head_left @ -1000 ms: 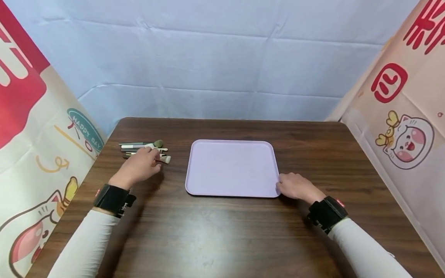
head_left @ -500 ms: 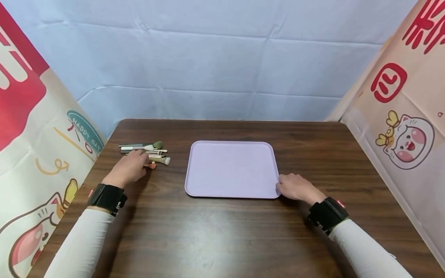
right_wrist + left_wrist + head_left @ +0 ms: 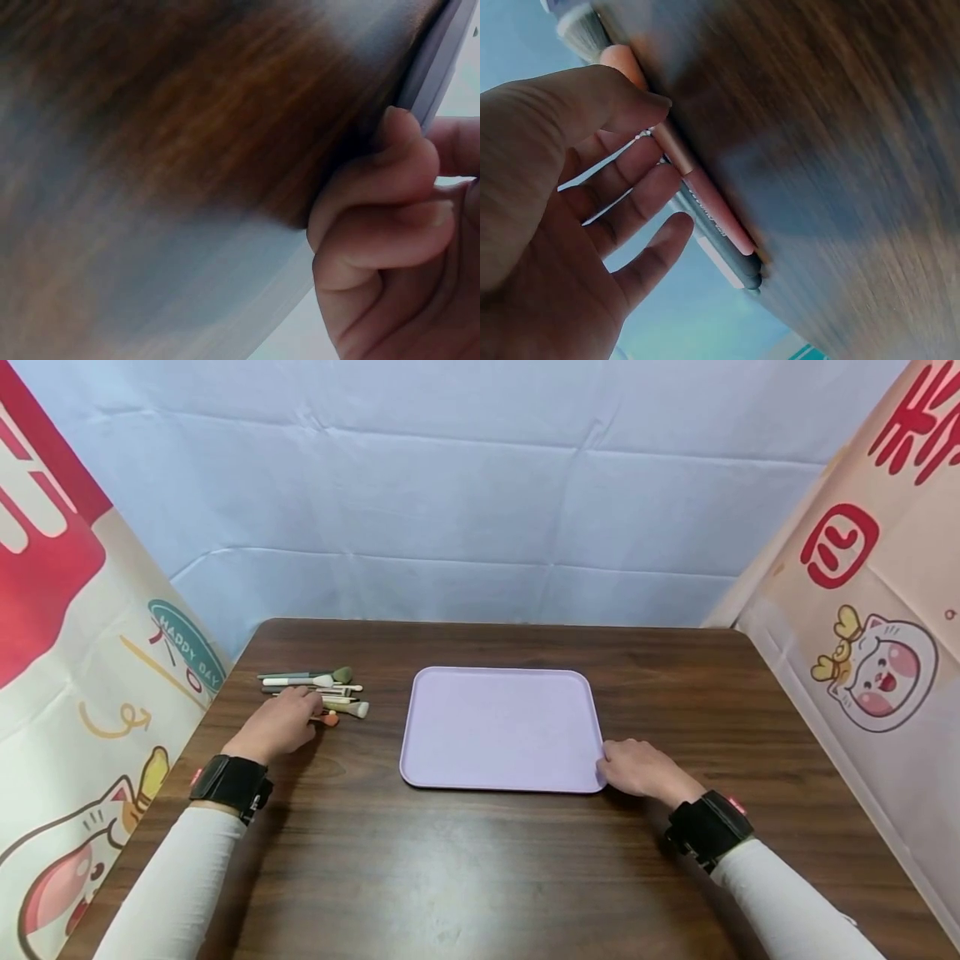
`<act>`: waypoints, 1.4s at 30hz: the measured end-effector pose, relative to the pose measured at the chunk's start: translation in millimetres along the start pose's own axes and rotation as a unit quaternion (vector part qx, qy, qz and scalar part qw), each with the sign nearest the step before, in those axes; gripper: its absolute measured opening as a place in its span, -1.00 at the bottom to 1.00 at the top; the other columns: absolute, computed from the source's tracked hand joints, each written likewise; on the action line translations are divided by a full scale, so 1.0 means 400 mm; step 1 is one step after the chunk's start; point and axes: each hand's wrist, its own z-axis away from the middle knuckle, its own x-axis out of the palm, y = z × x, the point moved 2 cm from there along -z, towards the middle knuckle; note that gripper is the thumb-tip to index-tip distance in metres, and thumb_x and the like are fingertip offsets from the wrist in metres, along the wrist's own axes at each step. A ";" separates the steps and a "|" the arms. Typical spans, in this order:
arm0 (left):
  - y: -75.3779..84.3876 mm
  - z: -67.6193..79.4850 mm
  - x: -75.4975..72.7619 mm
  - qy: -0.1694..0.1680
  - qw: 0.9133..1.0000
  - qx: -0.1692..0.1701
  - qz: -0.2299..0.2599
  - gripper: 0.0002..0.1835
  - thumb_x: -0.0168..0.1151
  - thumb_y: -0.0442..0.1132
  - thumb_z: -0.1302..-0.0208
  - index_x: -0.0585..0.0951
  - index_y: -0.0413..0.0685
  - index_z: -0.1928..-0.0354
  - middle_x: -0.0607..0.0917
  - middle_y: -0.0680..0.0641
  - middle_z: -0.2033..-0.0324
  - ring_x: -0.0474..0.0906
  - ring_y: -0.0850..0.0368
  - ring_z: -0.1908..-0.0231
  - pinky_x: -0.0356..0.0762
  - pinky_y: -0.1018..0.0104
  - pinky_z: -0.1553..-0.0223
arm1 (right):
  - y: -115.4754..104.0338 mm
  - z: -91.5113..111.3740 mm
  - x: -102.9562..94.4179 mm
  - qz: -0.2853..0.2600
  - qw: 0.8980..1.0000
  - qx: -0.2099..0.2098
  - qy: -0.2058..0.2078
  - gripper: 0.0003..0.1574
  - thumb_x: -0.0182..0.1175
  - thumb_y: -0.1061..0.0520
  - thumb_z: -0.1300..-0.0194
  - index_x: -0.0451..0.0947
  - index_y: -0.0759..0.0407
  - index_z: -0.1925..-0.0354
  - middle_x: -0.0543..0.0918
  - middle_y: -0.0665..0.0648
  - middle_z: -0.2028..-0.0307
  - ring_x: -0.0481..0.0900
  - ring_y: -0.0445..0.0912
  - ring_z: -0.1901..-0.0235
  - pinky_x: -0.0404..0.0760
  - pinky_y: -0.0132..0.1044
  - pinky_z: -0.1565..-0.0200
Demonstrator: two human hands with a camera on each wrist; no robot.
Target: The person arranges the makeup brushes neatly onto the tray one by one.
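The orange-tipped brush (image 3: 697,184) lies on the near side of the brush group, left of the tray, with its head poking out past the left hand (image 3: 277,725). On my wrist feed the thumb is laid across it and the fingertips meet it from the other side, so I read this as a pinch, though I can't tell how firm. Compared with a second ago, that hand has shifted outward and a little nearer, baring the orange head; over the last half second it has hardly moved. To me that means the work has narrowed to this one brush, which is not lifted in any view I have. Beyond it lie the other brushes (image 3: 300,681), handles pointing left, a green-headed brush (image 3: 342,675) among the farthest. Farther right sits the lilac tray (image 3: 501,731), its bare surface facing up. The right hand (image 3: 647,770) pinches the tray's near right corner, fingers curled, and hasn't left it, which I judge keeps it steady on the dark wooden table (image 3: 465,877).
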 end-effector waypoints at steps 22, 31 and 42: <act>-0.043 -0.010 0.000 -0.025 0.999 0.037 0.016 -0.83 0.21 -0.51 -0.29 0.57 -0.09 0.38 0.55 -0.05 0.41 0.42 0.06 0.41 0.45 0.11 0.32 | -0.001 0.002 0.002 -0.002 1.000 0.005 -0.003 -0.75 -0.01 0.14 -0.40 0.49 0.18 0.40 0.47 0.09 0.53 0.42 -0.06 0.53 0.36 -0.24 0.45; -0.051 -0.007 -0.013 -0.061 0.993 0.077 0.064 -0.81 0.28 -0.47 -0.31 0.61 -0.05 0.43 0.52 0.01 0.43 0.35 0.12 0.41 0.36 0.18 0.31 | -0.003 -0.001 0.000 0.004 1.000 0.005 -0.004 -0.75 -0.01 0.14 -0.41 0.50 0.19 0.39 0.48 0.09 0.52 0.43 -0.05 0.52 0.38 -0.23 0.43; 0.013 -0.024 -0.032 -0.033 0.993 0.090 0.066 -0.92 0.32 -0.43 -0.28 0.63 -0.13 0.30 0.59 0.02 0.40 0.45 0.14 0.39 0.47 0.15 0.31 | -0.005 0.001 -0.002 0.003 1.000 0.006 -0.004 -0.75 -0.01 0.14 -0.40 0.49 0.19 0.41 0.47 0.09 0.54 0.42 -0.06 0.53 0.36 -0.24 0.45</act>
